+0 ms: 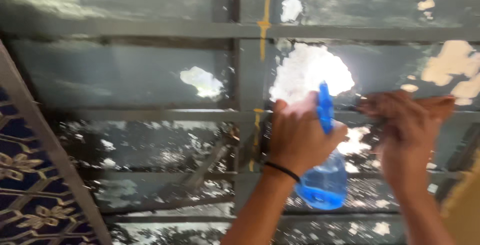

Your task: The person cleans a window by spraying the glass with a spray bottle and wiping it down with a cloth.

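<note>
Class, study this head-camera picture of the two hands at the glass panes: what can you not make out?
- Right hand: motion blur hides its fingers and whatever it holds.
- Blue spray bottle: the left hand covers its trigger.
- Glass panes: white glare and smears hide what lies behind.
- Patterned fabric: cut off at the left edge.

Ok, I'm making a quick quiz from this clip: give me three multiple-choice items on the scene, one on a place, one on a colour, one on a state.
1. Which hand holds the spray bottle?
A. left hand
B. right hand
C. neither

2. What colour is the bottle?
A. red
B. blue
C. green

3. How does the glass look?
A. spotless
B. shattered
C. smeared with white patches

Answers: 1 A, its fingers wrap the bottle's neck, a black band on that wrist; 2 B, trigger and body are blue; 3 C, white patches spread between the metal bars.
</note>
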